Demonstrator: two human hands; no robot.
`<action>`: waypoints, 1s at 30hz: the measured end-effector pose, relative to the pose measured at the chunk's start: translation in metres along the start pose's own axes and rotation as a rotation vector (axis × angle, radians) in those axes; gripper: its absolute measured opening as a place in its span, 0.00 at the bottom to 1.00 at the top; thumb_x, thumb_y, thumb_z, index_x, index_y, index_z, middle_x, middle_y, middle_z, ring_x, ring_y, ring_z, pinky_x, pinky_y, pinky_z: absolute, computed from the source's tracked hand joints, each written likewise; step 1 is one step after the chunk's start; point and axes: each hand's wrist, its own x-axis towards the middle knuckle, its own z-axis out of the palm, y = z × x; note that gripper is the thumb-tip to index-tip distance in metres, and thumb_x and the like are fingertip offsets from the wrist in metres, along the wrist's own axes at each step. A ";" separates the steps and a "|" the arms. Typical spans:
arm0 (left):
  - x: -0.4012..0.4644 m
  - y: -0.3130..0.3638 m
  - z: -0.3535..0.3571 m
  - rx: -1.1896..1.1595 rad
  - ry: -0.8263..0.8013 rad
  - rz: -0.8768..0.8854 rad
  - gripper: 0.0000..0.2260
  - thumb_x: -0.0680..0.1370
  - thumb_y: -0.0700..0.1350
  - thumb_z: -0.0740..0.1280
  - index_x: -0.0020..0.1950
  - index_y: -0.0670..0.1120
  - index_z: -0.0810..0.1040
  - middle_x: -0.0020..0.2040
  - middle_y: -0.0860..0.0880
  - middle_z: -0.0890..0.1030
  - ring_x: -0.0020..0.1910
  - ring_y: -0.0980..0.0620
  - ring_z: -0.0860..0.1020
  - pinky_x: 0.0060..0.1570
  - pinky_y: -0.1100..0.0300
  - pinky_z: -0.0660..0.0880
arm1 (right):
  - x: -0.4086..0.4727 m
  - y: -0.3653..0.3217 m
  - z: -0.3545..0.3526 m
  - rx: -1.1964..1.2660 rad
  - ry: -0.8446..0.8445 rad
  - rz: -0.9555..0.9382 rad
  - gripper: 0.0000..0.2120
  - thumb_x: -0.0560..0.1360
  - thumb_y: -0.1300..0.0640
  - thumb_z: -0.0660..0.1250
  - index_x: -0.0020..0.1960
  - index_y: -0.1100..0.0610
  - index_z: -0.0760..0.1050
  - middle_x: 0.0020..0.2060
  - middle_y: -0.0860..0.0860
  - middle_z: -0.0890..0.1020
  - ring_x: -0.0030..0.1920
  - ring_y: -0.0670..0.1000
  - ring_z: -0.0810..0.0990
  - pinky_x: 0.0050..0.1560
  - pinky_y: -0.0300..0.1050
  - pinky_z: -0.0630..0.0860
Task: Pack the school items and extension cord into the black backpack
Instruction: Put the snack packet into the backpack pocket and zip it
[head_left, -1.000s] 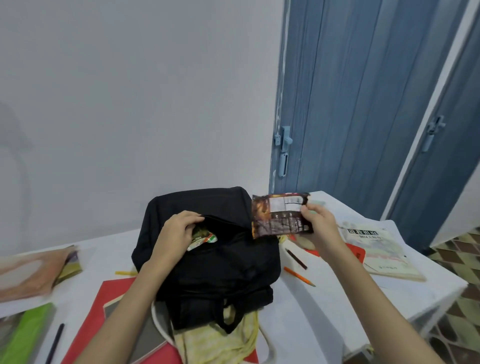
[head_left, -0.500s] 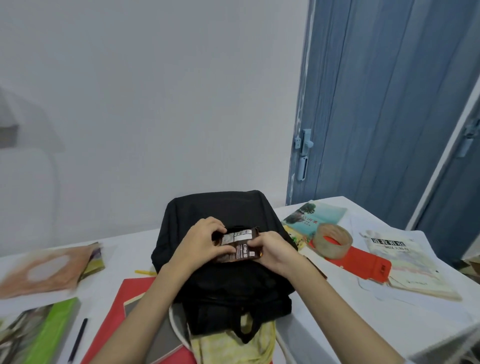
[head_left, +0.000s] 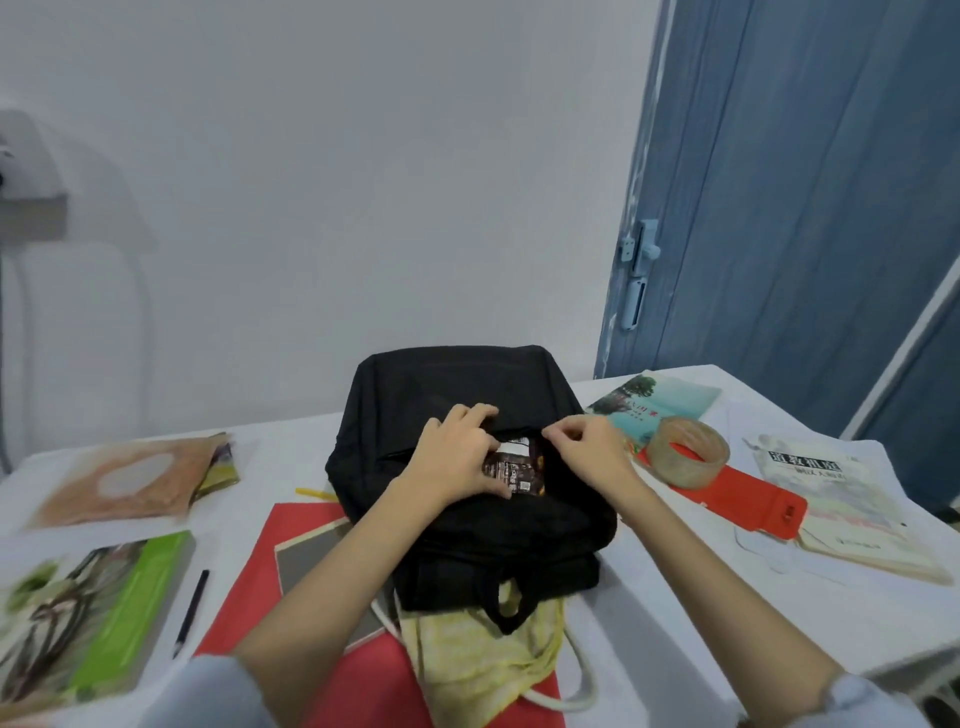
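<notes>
The black backpack (head_left: 467, 525) lies on the white table (head_left: 649, 587) in front of me, its front pocket open. A brown snack packet (head_left: 514, 470) sticks half out of that pocket. My left hand (head_left: 452, 457) lies over the pocket's left side, with its fingers and thumb closed on the packet's left end. My right hand (head_left: 587, 447) is just right of the packet and pinches the pocket's upper edge with curled fingers. The rest of the packet is hidden inside the pocket.
Right of the bag lie a tape roll (head_left: 685, 452), a red flat case (head_left: 753, 501), a green-blue book (head_left: 654, 400) and a white book (head_left: 836, 504). On the left are a red folder (head_left: 296, 525), a yellow pencil (head_left: 311, 491), a black pen (head_left: 192, 610), a green book (head_left: 104, 618) and a brown booklet (head_left: 124, 483). A yellow cloth bag (head_left: 478, 665) lies in front of the backpack.
My right hand brought the packet from the air to the pocket, then let it go and took the pocket's edge. My left hand shifted onto the packet. My head turned left.
</notes>
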 end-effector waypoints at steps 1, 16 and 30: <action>0.002 0.000 0.000 0.048 0.015 -0.030 0.21 0.73 0.59 0.66 0.63 0.50 0.76 0.73 0.52 0.59 0.69 0.48 0.60 0.60 0.49 0.65 | 0.008 0.008 -0.005 0.084 0.043 0.025 0.09 0.76 0.61 0.64 0.50 0.61 0.81 0.44 0.52 0.82 0.44 0.48 0.77 0.45 0.38 0.68; 0.039 -0.005 0.012 -0.143 0.184 -0.232 0.12 0.71 0.39 0.68 0.48 0.46 0.66 0.45 0.52 0.68 0.47 0.49 0.69 0.37 0.58 0.65 | 0.082 0.125 -0.012 -0.323 -0.225 -0.008 0.21 0.74 0.60 0.65 0.67 0.59 0.68 0.62 0.58 0.75 0.62 0.58 0.73 0.61 0.48 0.70; -0.008 -0.035 -0.002 -0.536 0.204 -0.341 0.18 0.67 0.39 0.74 0.29 0.62 0.74 0.48 0.60 0.78 0.53 0.55 0.75 0.59 0.50 0.68 | 0.092 0.117 -0.011 -0.617 -0.216 -0.191 0.08 0.77 0.61 0.57 0.42 0.54 0.71 0.52 0.58 0.79 0.55 0.59 0.78 0.46 0.45 0.69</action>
